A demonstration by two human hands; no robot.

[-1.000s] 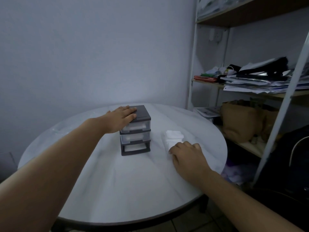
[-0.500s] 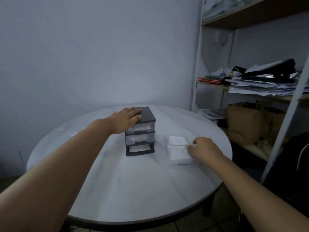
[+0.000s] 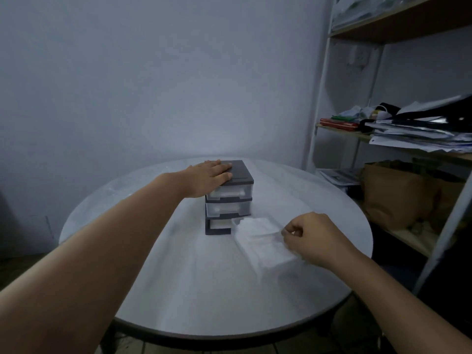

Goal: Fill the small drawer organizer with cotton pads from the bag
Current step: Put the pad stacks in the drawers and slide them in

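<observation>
Left hand [image 3: 208, 178]: flat, palm down, fingers spread on the dark lid of the drawer organizer [image 3: 228, 197]; pressing on it, not clamped around anything.
Right hand [image 3: 314, 237]: curled, thumb and fingertips pinched on the near right edge of the bag of cotton pads [image 3: 263, 238] (clear wrap, blurred, exact grip point hard to read).
Drawer organizer: upright, three tiers, near the far middle of the round white desk [image 3: 204, 290]. Top two drawers pushed in, translucent, with something white inside; bottom slot shows only the dark frame.
Bag of cotton pads: lying flat on the desk, just right of the organizer, its far end touching or nearly touching the organizer's bottom front corner; cannot tell which.
Shelf rack [image 3: 398, 139]: beyond the desk's right edge, with stacked papers and a brown paper bag [image 3: 398, 192] on a lower shelf.
</observation>
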